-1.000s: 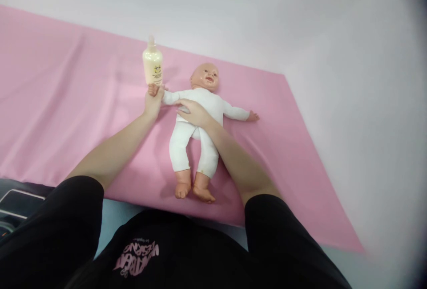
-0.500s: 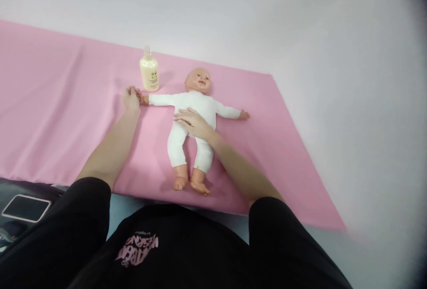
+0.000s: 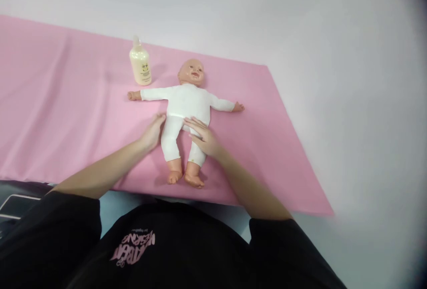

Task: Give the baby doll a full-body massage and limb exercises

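Note:
A baby doll in a white suit lies on its back, arms spread, its feet towards me. My right hand lies over the top of its right-side leg and lower belly, fingers stretched out and apart. Against the doll's left-side hip rests my left hand, its fingers extended along the hip and partly hidden. The doll's left-side hand is free on the cloth. Just beyond it stands a bottle of pale yellow liquid with a clear cap.
A pink cloth covers the table, with folds on the left. Its right edge slants down towards me. At the lower left, a phone with a light rim lies on a dark surface, partly behind my sleeve.
My left hand has let go of the doll's hand and moved right and nearer to the hip. My right hand has slid down from the belly to the upper leg. The view has shifted slightly.

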Demonstrator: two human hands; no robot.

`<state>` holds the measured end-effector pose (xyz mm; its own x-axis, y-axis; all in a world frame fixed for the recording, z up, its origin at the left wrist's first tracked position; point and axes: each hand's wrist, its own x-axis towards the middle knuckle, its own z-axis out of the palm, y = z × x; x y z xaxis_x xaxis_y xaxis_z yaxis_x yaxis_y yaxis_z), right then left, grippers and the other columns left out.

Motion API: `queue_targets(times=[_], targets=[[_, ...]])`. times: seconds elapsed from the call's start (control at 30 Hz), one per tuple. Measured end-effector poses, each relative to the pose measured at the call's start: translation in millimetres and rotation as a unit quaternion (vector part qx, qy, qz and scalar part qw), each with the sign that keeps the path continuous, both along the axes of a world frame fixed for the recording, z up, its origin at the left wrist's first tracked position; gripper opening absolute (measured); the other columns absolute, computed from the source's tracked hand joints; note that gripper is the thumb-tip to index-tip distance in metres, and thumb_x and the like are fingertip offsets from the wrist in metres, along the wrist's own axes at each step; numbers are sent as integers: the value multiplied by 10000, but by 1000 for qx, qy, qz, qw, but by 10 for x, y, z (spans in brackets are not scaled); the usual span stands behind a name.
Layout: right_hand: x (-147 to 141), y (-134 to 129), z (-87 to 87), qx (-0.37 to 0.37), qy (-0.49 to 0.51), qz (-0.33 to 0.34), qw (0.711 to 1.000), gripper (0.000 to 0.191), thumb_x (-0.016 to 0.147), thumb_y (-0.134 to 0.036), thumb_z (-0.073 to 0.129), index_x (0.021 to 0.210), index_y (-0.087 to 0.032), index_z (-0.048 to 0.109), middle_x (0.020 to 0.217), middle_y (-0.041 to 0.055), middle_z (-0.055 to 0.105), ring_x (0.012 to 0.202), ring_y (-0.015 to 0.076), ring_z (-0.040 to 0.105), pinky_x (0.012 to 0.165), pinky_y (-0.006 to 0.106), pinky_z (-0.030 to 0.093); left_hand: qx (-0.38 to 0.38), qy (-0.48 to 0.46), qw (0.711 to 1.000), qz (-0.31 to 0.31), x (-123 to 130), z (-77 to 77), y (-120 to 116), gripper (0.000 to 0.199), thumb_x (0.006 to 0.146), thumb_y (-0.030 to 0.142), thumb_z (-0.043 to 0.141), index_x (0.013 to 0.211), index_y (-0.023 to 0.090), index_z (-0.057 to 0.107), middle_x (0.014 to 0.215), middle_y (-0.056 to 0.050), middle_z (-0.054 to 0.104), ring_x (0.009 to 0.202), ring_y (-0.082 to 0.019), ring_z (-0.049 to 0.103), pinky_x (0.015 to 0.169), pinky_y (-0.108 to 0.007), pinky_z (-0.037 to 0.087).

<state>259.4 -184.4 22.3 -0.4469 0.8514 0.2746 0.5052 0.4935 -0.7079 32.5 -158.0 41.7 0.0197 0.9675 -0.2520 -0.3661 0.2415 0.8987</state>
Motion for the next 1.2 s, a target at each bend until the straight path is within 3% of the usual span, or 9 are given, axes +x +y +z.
queue_targets(times=[0.07,0.17,0.27,0.37,0.5,0.63,0.73,0.93,1.2], targets=[[-1,-3,-17,11,5,-5,1000,507,1012,-358,479,1501,-244,555,1579,26,472,1577,207,323,1347,483,278,-111,-66,989,-67,113,109,-256,263,993,243,519,1156,109,675,1071,-111,744,949,-210,709,919,-318,567],[-1,8,-23,27,-9,-6,1000,518,1011,-338,482,1517,-240,533,1584,32,466,1568,210,343,1342,495,292,-189,-121,965,-137,128,239,-446,373,1031,336,453,1145,82,701,975,-140,770,818,-238,737,808,-353,604],[29,-2,-20,44,-28,1,999,529,1028,-351,462,1539,-221,503,1600,47,443,1570,215,340,1339,505,296,-210,-161,943,-202,61,266,-529,413,1041,405,443,1107,92,705,938,-153,780,808,-263,759,826,-394,613],[72,-72,11,77,-35,4,996,544,1059,-416,399,1552,-201,481,1604,72,435,1571,221,338,1334,510,302,-206,-201,912,-293,-3,206,-631,402,997,439,558,1161,94,683,1055,-178,778,965,-296,766,949,-435,584],[69,-303,140,179,-16,44,983,657,1063,-576,269,1552,-188,474,1623,85,404,1597,248,277,1340,528,266,-161,-240,869,-401,-52,159,-765,489,880,367,746,1285,115,638,1181,-172,757,1126,-321,727,982,-444,564],[-42,-580,270,301,-52,157,939,732,977,-750,398,1425,-209,602,1559,77,492,1597,252,278,1362,508,183,-118,-234,864,-430,-51,162,-802,428,873,274,767,1261,122,664,1176,-152,762,1146,-300,717,990,-411,557],[-132,-694,293,346,-58,207,913,723,931,-756,520,1342,-176,654,1493,101,558,1584,250,306,1353,497,217,-96,-240,867,-426,-25,139,-807,425,892,319,777,1272,159,671,1254,-132,738,1226,-280,679,995,-372,557],[-161,-696,286,357,-5,202,912,468,988,-559,595,1191,-149,697,1336,67,673,1535,261,396,1280,464,408,-83,-212,884,-408,26,114,-842,479,914,501,751,1243,159,684,1205,-142,746,1173,-262,696,950,-336,561],[-192,-737,296,350,-23,185,918,364,1062,-432,482,1246,-166,648,1382,58,646,1578,259,314,1291,505,385,-94,-235,852,-459,55,147,-860,660,983,690,511,1372,165,602,1299,-157,707,1294,-266,627,1089,-394,493]])
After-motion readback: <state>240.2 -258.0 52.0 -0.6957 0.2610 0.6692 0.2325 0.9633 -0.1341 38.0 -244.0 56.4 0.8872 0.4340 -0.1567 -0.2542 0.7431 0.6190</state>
